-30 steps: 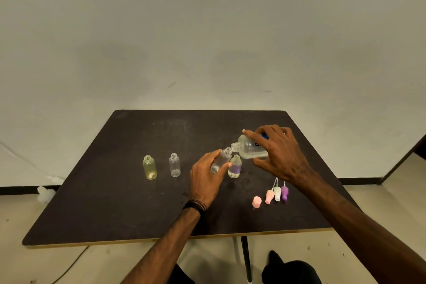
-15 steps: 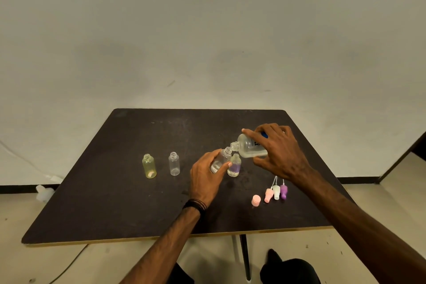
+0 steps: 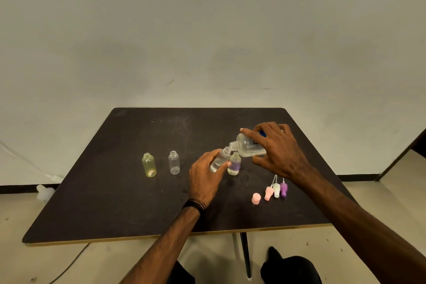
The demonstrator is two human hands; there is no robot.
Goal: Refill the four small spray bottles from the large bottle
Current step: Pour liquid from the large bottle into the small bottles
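Right hand [image 3: 280,153] wraps the large bottle [image 3: 250,148], tipped w/ its neck at the mouth of a small clear bottle [image 3: 219,161], which our left hand [image 3: 206,176] grips, tilted. We see a purple-tinted bottle [image 3: 234,163] upright just beside it, touching our left fingertips. Yellow bottle [image 3: 149,165] & another clear one [image 3: 174,162] stand apart to the left on the dark counter [image 3: 115,203]. Pink cap [image 3: 256,198] & three spray tops [image 3: 276,189] lie near our right wrist.
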